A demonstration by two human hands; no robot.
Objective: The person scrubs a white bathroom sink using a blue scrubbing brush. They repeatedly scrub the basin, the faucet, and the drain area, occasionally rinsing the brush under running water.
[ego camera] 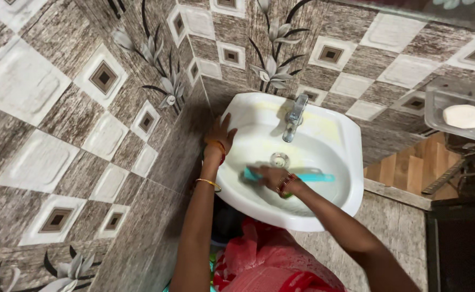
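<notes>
Right hand (pixel 267 176) fingers clamped on teal brush (pixel 308 177) inside sink (pixel 351 162); left hand (pixel 219 135) fingers apart on rim

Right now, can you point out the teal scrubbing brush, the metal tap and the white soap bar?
teal plastic scrubbing brush (pixel 317 177), head view, on the handle right of the hand
silver metal tap (pixel 294 116), head view, on its upright body
white oval soap bar (pixel 463 115), head view, at its middle, in the clear wall dish

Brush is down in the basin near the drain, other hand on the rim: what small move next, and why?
Probably sweep the teal brush up toward the yellowish stain beside the tap. The right hand holds the brush low by the drain, and the left hand braces the sink.
</notes>
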